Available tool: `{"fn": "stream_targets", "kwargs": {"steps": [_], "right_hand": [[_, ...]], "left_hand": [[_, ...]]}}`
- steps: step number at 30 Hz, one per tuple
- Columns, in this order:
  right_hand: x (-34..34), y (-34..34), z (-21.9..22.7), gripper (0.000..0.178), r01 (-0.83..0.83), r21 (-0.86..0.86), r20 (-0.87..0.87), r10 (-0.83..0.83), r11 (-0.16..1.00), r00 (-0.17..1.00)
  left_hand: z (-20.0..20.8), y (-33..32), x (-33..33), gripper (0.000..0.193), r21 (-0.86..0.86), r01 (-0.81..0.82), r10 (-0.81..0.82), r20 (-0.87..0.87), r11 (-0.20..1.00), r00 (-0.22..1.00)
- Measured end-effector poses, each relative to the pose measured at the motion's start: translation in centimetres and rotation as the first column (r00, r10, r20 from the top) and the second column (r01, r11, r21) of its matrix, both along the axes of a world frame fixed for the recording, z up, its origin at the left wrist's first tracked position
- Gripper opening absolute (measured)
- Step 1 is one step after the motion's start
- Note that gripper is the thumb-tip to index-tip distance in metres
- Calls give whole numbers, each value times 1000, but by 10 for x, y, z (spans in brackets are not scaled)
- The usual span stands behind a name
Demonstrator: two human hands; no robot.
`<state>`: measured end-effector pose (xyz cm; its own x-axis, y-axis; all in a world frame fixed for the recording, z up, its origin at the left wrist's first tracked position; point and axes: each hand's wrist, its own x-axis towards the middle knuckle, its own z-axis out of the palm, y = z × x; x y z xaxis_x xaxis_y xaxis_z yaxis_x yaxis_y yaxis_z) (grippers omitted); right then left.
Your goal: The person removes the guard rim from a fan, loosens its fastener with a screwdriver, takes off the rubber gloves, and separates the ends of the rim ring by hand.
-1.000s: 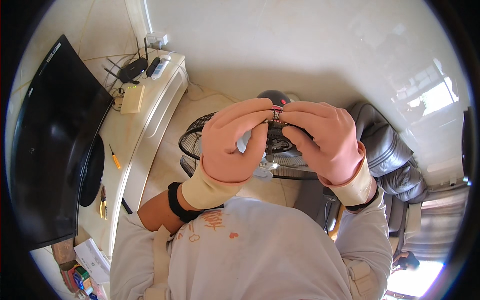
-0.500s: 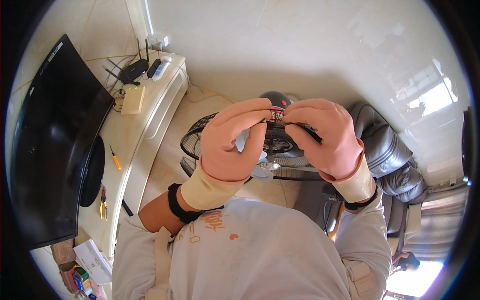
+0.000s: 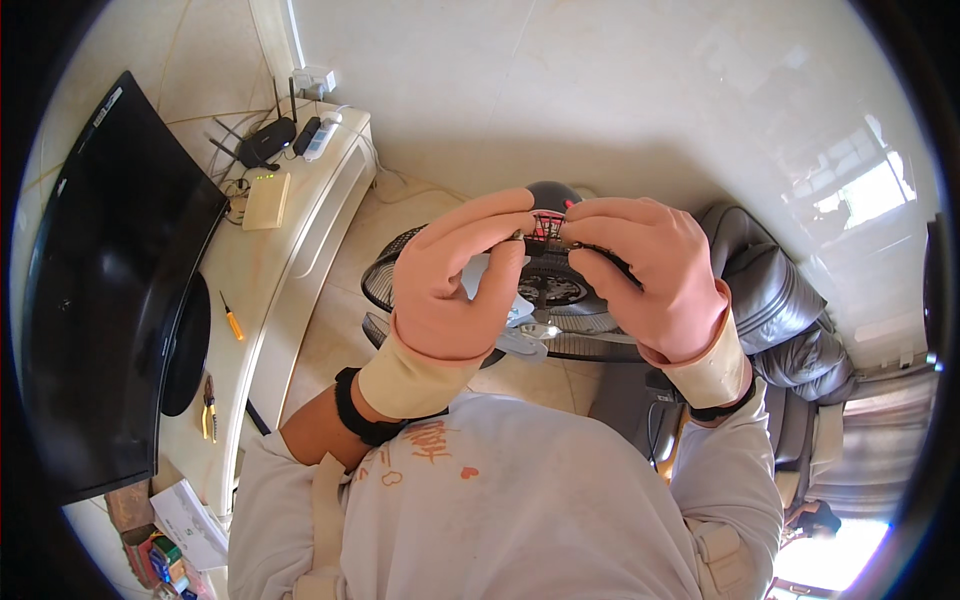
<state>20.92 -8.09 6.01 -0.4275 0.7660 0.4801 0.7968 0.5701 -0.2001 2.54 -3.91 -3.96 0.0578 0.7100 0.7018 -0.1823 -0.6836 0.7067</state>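
Observation:
Both my hands wear pink rubber gloves and meet over the upper edge of a black electric fan. My left hand (image 3: 450,285) pinches a small dark thing between thumb and forefinger, too small to make out. Close beside it, my right hand (image 3: 655,275) is closed with a black strip of the fan guard (image 3: 590,325) running between thumb and fingers. Between the fingertips a bit of wire grille shows. Behind them rises the dark rounded motor housing (image 3: 552,194), with a red spot. Pale grey fan blades (image 3: 522,345) hang below; my gloves hide much of the cage.
On the left, a white cabinet (image 3: 300,215) holds a monitor (image 3: 110,300), a black router (image 3: 268,143), a screwdriver (image 3: 233,322) and yellow-handled pliers (image 3: 209,410). A dark leather sofa (image 3: 765,300) stands right of the fan. A wall (image 3: 600,90) lies beyond it.
My left hand has shifted slightly left and down, widening the gap between the two hands. My right hand stays almost in place, still closed at the fan's edge.

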Motion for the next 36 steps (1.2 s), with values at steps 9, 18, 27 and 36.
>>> {"fn": "stream_targets", "kwargs": {"steps": [9, 18, 27, 36], "right_hand": [[-6, 3, -1, 14, 18, 58, 67, -22, 998, 998], [0, 9, -5, 17, -26, -57, -61, 22, 998, 998], [2, 10, -11, 17, -45, -43, -131, 39, 998, 991], [-2, 11, -8, 16, -23, -24, -75, 21, 999, 997]], "left_hand": [[-1, 4, -3, 24, 0, 22, -22, -8, 1000, 1000], [8, 7, -5, 22, -162, 112, -134, -131, 980, 982], [15, 11, -9, 18, -167, 227, -255, -168, 959, 952], [23, 27, -19, 18, 12, 273, -257, -292, 962, 921]]}}
